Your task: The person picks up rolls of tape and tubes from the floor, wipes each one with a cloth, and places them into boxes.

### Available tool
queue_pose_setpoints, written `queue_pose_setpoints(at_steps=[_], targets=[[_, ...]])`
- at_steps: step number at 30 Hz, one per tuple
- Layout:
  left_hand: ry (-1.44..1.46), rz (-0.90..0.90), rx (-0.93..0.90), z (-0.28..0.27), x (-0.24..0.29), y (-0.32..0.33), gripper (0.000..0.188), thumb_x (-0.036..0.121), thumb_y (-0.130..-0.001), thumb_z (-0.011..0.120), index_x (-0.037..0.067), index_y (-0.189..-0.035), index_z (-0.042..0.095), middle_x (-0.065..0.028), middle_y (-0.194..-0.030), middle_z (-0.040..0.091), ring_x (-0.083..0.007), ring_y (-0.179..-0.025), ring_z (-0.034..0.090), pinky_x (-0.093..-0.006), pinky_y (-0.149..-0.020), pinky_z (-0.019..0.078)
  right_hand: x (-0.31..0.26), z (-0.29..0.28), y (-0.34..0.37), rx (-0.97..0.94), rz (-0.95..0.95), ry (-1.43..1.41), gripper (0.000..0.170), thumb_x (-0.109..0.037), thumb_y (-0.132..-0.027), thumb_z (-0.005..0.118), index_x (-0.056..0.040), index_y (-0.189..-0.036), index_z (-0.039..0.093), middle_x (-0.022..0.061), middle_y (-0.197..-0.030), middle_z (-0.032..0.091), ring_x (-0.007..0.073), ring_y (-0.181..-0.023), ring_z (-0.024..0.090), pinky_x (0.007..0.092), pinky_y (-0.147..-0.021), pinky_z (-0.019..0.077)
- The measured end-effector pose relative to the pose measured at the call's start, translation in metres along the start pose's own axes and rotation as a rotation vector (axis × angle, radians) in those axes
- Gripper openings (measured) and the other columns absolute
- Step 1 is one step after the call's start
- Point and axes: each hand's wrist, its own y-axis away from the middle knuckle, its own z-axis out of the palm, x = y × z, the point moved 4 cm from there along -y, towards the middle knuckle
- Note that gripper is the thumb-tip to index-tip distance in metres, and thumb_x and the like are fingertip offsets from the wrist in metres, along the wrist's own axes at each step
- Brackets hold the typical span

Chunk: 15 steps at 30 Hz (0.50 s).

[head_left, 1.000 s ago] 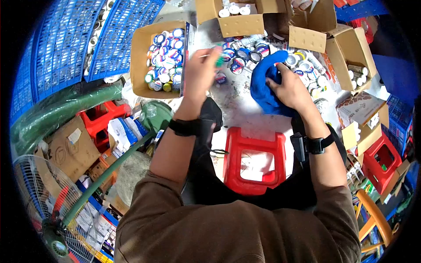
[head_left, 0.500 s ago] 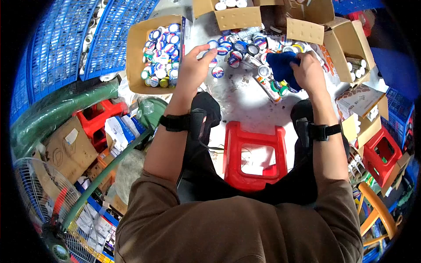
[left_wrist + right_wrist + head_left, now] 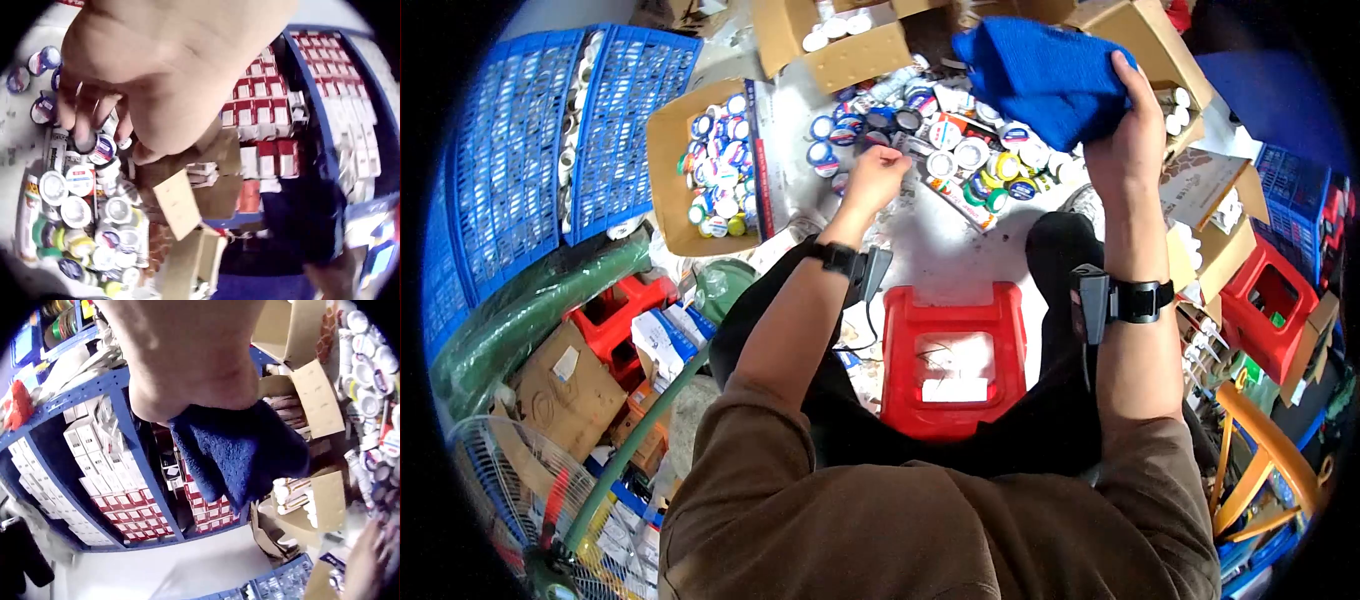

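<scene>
My right hand [image 3: 1130, 150] grips a blue cloth [image 3: 1050, 85] and holds it up at the right, in front of the cartons. In the right wrist view the cloth [image 3: 231, 450] hangs in folds below the hand. My left hand [image 3: 875, 185] is over the near left edge of a heap of small round containers [image 3: 970, 153] with white, blue, green and yellow parts. Its bent fingers [image 3: 84, 119] reach down among the containers in the left wrist view, with the thumb apart from them; nothing shows gripped there.
A cardboard box [image 3: 668, 200] of similar round containers stands left of the heap. More cartons [image 3: 840, 60] hold white-ended pieces at the back and right. A red stool [image 3: 955, 405] is between the knees. Blue crates [image 3: 510, 140] line the left, above a fan [image 3: 525, 490].
The right hand has lifted the blue cloth up and away from the heap, uncovering containers there. The left hand has lowered toward the heap's near edge. The head view has shifted.
</scene>
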Motion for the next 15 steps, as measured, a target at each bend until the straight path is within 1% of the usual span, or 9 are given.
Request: queue_pose_setpoints(at_steps=[1, 2, 4, 6, 7, 8, 10, 12, 15], targets=[[-0.094, -0.021, -0.030, 0.017, -0.002, -0.010, 0.038, 0.029, -0.081, 0.073, 0.000, -0.103, 0.067, -0.0183, -0.100, 0.071, -0.0283, -0.093, 0.067, -0.0365, -0.082, 0.0510, -0.004, -0.001, -0.001, -0.034, -0.015, -0.058, 0.026, -0.019, -0.094, 0.057, -0.0022, -0.114, 0.062, 0.0072, -0.109, 0.068, 0.0173, -0.098, 0.065, 0.0343, -0.091, 0.0502], [-0.093, -0.013, -0.050, 0.032, -0.003, -0.021, 0.038, 0.029, -0.081, 0.073, 0.000, -0.103, 0.067, -0.0183, -0.100, 0.071, -0.0283, -0.093, 0.067, -0.0365, -0.082, 0.0510, -0.008, -0.001, -0.001, -0.067, -0.032, -0.113, 0.024, -0.018, -0.095, 0.055, -0.0031, -0.112, 0.061, 0.0063, -0.108, 0.067, 0.0172, -0.100, 0.064, 0.0353, -0.092, 0.0494], [-0.452, 0.029, -0.146, 0.065, -0.006, -0.038, 0.041, 0.030, -0.079, 0.073, 0.001, -0.107, 0.067, -0.0215, -0.107, 0.069, -0.0363, -0.102, 0.066, -0.0423, -0.087, 0.0506, -0.015, -0.001, 0.003, -0.093, -0.071, -0.159, 0.019, -0.017, -0.095, 0.055, -0.0048, -0.108, 0.061, 0.0045, -0.103, 0.067, 0.0169, -0.098, 0.064, 0.0333, -0.092, 0.0483], [-0.628, -0.081, -0.140, 0.091, -0.009, -0.045, 0.055, 0.029, -0.080, 0.071, 0.003, -0.126, 0.055, -0.0224, -0.123, 0.062, -0.0377, -0.115, 0.060, -0.0448, -0.097, 0.0476, -0.021, -0.008, 0.003, -0.167, -0.102, -0.096, 0.010, -0.016, -0.094, 0.054, -0.0138, -0.103, 0.057, -0.0061, -0.084, 0.054, 0.0065, -0.068, 0.046, 0.0246, -0.066, 0.0392], [-0.644, -0.133, -0.109, 0.102, -0.017, -0.048, 0.060, 0.030, -0.080, 0.071, 0.004, -0.130, 0.050, -0.0218, -0.127, 0.059, -0.0378, -0.117, 0.058, -0.0447, -0.099, 0.0471, -0.031, -0.001, 0.005, -0.246, -0.082, -0.119, 0.021, -0.006, -0.088, 0.056, -0.0063, -0.109, 0.060, 0.0011, -0.100, 0.062, 0.0127, -0.083, 0.058, 0.0271, -0.076, 0.0460], [-0.658, -0.184, -0.080, 0.112, -0.026, -0.052, 0.065, 0.030, -0.080, 0.071, 0.004, -0.133, 0.045, -0.0211, -0.132, 0.056, -0.0379, -0.120, 0.056, -0.0447, -0.100, 0.0467, -0.038, 0.003, 0.012, -0.179, -0.126, -0.032, 0.052, 0.007, -0.080, 0.050, 0.0025, -0.132, 0.048, 0.0053, -0.112, 0.061, 0.0121, -0.094, 0.057, 0.0247, -0.078, 0.0477], [-0.606, -0.204, -0.038, 0.131, -0.052, -0.068, 0.072, 0.033, -0.076, 0.077, 0.003, -0.131, 0.042, -0.0249, -0.131, 0.053, -0.0390, -0.122, 0.053, -0.0463, -0.100, 0.0467, -0.043, 0.003, 0.021, -0.098, -0.134, 0.106, 0.055, 0.010, -0.078, 0.047, 0.0040, -0.133, 0.049, 0.0047, -0.115, 0.061, 0.0097, -0.090, 0.057, 0.0230, -0.073, 0.0459], [-0.668, -0.099, 0.081, 0.152, -0.081, -0.082, 0.078, 0.036, -0.072, 0.081, 0.002, -0.129, 0.042, -0.0259, -0.128, 0.054, -0.0401, -0.119, 0.056, -0.0468, -0.097, 0.0490, -0.039, -0.003, 0.020, -0.147, -0.267, 0.075, 0.060, 0.012, -0.079, 0.046, 0.0039, -0.138, 0.045, 0.0082, -0.129, 0.057, 0.0155, -0.111, 0.056, 0.0268, -0.093, 0.0443], [-0.734, -0.141, 0.088, 0.165, -0.077, -0.070, 0.080, 0.044, -0.071, 0.081, 0.003, -0.128, 0.043, -0.0235, -0.124, 0.057, -0.0392, -0.113, 0.059, -0.0470, -0.090, 0.0531, -0.035, -0.007, 0.019, -0.164, -0.242, 0.163, 0.061, 0.015, -0.081, 0.048, 0.0037, -0.141, 0.043, 0.0096, -0.135, 0.054, 0.0199, -0.124, 0.051, 0.0311, -0.106, 0.0371]])
